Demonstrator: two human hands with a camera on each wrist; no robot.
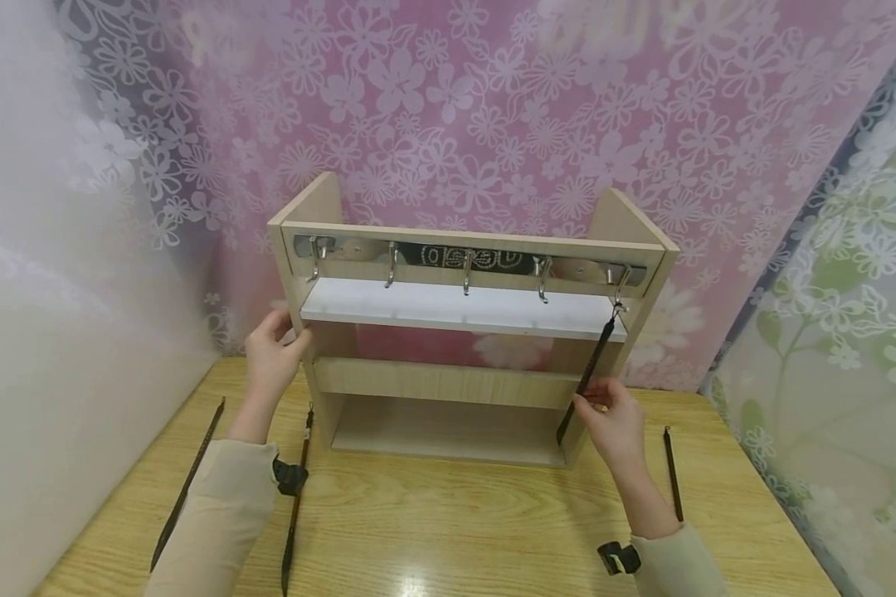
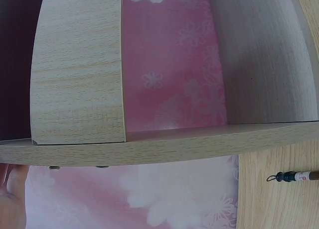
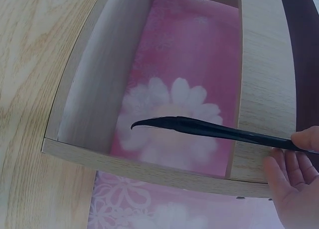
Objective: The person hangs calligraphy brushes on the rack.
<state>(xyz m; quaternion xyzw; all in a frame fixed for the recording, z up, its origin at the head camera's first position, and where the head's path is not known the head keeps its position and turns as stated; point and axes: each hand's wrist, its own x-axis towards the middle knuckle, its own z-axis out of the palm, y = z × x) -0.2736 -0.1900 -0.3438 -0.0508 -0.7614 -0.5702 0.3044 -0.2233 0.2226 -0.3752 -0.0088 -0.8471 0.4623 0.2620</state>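
I judged hanging nearly done: my left hand (image 1: 272, 356) gripped the rack (image 1: 448, 383), my right hand (image 1: 612, 419) pinched a brush (image 1: 596, 356), its loop (image 1: 618, 308) at the hook (image 1: 623, 280) above, and gentle release seemed due.

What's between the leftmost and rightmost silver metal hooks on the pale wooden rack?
Three more silver metal hooks, nothing hanging on them, spaced along the shiny metal strip; the head view shows it.

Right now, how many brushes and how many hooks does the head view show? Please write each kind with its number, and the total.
Brushes on the table: 3
Brush held by the right hand: 1
Hooks: 5
Total: 9
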